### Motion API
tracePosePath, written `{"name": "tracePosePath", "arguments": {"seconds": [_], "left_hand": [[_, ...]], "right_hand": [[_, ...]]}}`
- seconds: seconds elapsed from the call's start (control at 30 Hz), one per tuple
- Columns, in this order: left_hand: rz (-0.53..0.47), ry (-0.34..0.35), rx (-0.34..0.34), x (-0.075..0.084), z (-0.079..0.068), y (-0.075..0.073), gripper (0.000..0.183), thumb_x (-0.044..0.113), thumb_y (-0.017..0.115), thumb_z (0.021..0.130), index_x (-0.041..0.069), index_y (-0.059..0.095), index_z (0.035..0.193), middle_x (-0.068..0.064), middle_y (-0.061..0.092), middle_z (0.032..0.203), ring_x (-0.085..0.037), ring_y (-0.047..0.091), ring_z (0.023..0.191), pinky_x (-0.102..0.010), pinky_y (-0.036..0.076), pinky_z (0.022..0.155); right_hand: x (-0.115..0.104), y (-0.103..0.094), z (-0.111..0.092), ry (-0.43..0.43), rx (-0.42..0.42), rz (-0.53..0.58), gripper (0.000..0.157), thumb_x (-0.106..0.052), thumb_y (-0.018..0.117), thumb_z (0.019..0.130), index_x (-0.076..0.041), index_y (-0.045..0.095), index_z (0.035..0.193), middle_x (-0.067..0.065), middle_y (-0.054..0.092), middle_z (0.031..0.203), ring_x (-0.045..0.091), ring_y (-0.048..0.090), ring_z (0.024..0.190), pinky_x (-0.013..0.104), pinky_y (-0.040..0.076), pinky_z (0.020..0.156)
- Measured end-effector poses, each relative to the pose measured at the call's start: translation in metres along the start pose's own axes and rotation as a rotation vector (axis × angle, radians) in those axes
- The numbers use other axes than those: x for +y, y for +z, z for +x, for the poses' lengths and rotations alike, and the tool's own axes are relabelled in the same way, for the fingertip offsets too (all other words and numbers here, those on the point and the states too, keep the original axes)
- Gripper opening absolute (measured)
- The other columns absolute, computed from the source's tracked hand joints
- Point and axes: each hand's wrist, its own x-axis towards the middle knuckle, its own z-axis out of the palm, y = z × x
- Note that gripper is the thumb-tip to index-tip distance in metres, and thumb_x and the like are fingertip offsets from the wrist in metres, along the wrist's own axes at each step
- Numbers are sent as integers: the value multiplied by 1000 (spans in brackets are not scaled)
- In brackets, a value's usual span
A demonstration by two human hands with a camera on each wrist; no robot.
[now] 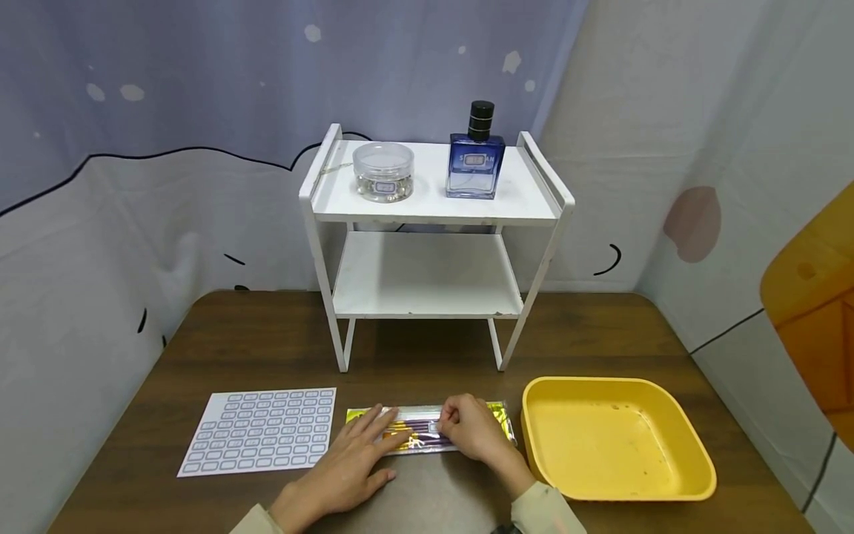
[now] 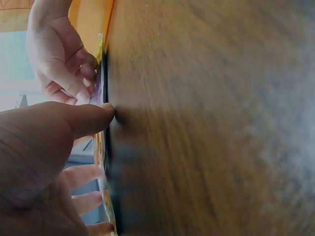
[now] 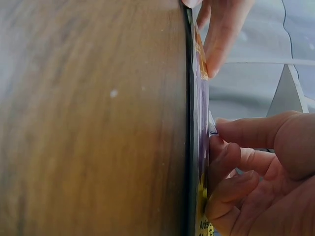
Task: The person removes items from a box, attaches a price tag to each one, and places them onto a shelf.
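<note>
A long, flat clear packet (image 1: 420, 426) with yellow ends and slim purple-and-yellow sticks inside lies across the table in front of me. Spread over its left part, my left hand (image 1: 350, 463) rests with fingers fairly straight, fingertips on the plastic. My right hand (image 1: 475, 430) is over the packet's right half. Between its thumb and index finger it pinches a small white label (image 3: 212, 124), held right at the packet's surface in the right wrist view. The other right fingers curl against the packet. Left of my hands lies a white sheet (image 1: 260, 434) of small grey-framed labels, with gaps in its upper-left part.
A yellow tray (image 1: 614, 441) stands close to the packet's right end. Behind is a white two-tier rack (image 1: 427, 274). On its top shelf stand a clear round jar (image 1: 383, 172) and a blue perfume bottle (image 1: 475, 159), each bearing a small label.
</note>
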Motion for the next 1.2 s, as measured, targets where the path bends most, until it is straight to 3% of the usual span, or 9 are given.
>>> {"name": "tracePosePath", "arguments": {"seconds": [0.43, 0.93, 1.2], "left_hand": [[-1, -8, -5, -1, 2, 0, 55, 25, 74, 88, 21, 58, 141, -18, 44, 154, -48, 39, 141, -69, 35, 106], [-45, -62, -64, 0, 3, -1, 54, 25, 72, 90, 22, 57, 142, -18, 41, 156, -48, 34, 144, -72, 32, 107], [-46, -45, -59, 1, 2, -3, 55, 24, 73, 89, 22, 57, 142, -19, 42, 155, -49, 36, 142, -73, 33, 105]], "right_hand": [[-3, 0, 1, 32, 13, -22, 18, -2, 75, 78, -11, 65, 67, -6, 57, 60, 6, 47, 58, 22, 37, 53], [-3, 1, 1, 74, 12, -55, 20, -7, 79, 77, -13, 63, 68, -6, 57, 61, 8, 48, 58, 23, 38, 53], [-3, 1, 1, 83, 0, -47, 21, -6, 79, 77, -13, 62, 69, -6, 53, 60, 10, 47, 57, 23, 36, 50]]}}
